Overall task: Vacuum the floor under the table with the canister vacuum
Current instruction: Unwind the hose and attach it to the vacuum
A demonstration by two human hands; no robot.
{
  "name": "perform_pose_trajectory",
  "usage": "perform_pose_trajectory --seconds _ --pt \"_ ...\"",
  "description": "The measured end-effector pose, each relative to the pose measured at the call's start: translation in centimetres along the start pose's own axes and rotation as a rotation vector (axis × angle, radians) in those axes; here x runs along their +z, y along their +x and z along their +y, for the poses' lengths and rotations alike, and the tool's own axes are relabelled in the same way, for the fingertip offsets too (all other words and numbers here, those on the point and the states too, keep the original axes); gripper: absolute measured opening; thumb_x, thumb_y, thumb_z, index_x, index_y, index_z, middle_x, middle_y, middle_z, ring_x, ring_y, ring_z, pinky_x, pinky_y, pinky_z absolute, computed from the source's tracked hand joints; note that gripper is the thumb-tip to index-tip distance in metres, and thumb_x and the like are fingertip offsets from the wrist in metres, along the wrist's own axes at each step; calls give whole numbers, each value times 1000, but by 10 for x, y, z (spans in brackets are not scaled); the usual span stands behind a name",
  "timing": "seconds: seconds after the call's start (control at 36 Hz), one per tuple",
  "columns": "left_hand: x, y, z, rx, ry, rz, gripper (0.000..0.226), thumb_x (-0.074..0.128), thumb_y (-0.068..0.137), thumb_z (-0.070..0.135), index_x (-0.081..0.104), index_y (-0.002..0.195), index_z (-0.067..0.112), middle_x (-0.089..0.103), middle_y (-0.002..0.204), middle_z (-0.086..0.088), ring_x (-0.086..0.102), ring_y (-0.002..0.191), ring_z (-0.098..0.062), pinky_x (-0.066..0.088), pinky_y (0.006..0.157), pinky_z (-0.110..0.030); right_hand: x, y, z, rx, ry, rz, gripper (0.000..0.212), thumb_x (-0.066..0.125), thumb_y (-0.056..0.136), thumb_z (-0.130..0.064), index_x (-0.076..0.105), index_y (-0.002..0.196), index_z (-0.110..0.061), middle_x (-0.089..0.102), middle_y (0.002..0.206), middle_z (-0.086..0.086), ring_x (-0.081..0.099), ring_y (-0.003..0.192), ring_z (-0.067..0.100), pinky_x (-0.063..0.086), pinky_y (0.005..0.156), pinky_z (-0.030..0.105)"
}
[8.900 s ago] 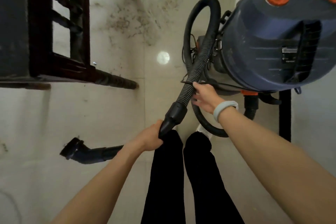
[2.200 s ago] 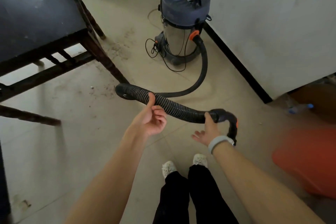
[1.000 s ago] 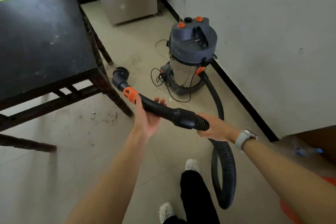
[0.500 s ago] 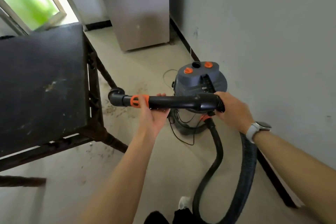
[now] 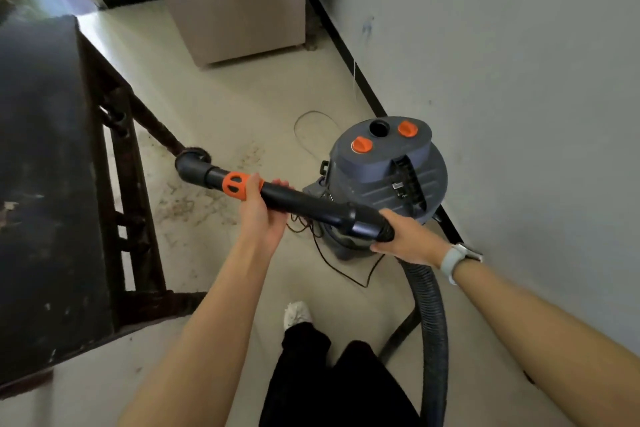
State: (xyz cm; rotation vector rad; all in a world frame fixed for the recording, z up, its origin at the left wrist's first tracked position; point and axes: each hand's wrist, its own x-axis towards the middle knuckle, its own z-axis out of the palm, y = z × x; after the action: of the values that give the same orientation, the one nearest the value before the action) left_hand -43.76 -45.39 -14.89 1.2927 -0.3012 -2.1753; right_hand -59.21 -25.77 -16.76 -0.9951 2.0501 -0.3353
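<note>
The grey-blue canister vacuum (image 5: 386, 170) with two orange knobs stands by the wall. Its ribbed black hose (image 5: 431, 315) loops down on the right and ends in a black wand (image 5: 311, 204) with an orange collar (image 5: 235, 185) and a bent nozzle (image 5: 190, 166). My left hand (image 5: 261, 215) grips the wand just behind the orange collar. My right hand (image 5: 405, 237) grips the cuff where the hose joins the wand. The nozzle hangs above dirty floor (image 5: 194, 208) beside the dark wooden table (image 5: 41, 184).
A grey cabinet (image 5: 235, 0) stands at the back against the wall (image 5: 519, 80). A thin black cord (image 5: 346, 270) trails on the floor by the canister. My legs and one white shoe (image 5: 296, 314) are below. A table leg (image 5: 152, 128) slants near the nozzle.
The view has tilted down and come closer to the canister. Both hands still hold the wand, which now slopes down to the right, its nozzle near the table leg.
</note>
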Motion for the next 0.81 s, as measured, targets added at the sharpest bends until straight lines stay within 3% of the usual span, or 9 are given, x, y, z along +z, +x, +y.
perform_pose_trajectory --seconds 0.17,0.25,0.36,0.44,0.53,0.67,0.81 --pt "34 36 18 118 125 34 17 52 97 20 46 104 6 54 77 -6 59 61 -16 55 61 -30 -35 37 -1 30 255 -139 39 64 89 -11 54 126 -14 63 112 1 59 107 14 45 95 26" --pt "44 50 15 151 156 35 11 49 98 16 45 89 12 51 69 -5 54 52 -16 51 60 -32 -52 60 13 47 334 -10 26 61 91 -12 59 117 -18 64 104 0 61 101 16 48 94 30" --pt "54 68 0 153 172 31 12 49 97 17 45 87 12 52 61 -3 54 50 -16 50 56 -31 -72 105 35 112 321 213 17 57 93 -12 61 107 -20 67 102 6 61 94 18 49 89 34" --pt "67 82 -17 177 212 19 11 48 97 14 44 87 13 52 60 -3 53 51 -16 51 56 -31 -85 141 48 122 322 294 21 50 94 -7 62 110 -11 66 102 8 58 93 17 44 85 27" --pt "77 99 -32 203 254 26 11 48 97 14 43 88 13 52 60 -3 54 51 -16 53 56 -31 -94 176 59 102 274 299 24 47 95 -8 62 114 -7 65 106 9 58 99 19 40 83 25" --pt "81 124 -46 231 325 12 12 49 96 13 42 86 13 54 61 -2 54 54 -18 53 60 -33 -98 226 72 47 191 244 20 52 96 -21 62 108 -9 65 108 10 60 101 25 47 90 38" --pt "81 136 -57 273 378 30 16 46 97 11 42 82 14 55 61 -2 55 55 -18 53 62 -33 -97 254 73 -23 -186 65 29 54 92 -44 48 89 -15 51 95 6 54 85 25 47 77 41"
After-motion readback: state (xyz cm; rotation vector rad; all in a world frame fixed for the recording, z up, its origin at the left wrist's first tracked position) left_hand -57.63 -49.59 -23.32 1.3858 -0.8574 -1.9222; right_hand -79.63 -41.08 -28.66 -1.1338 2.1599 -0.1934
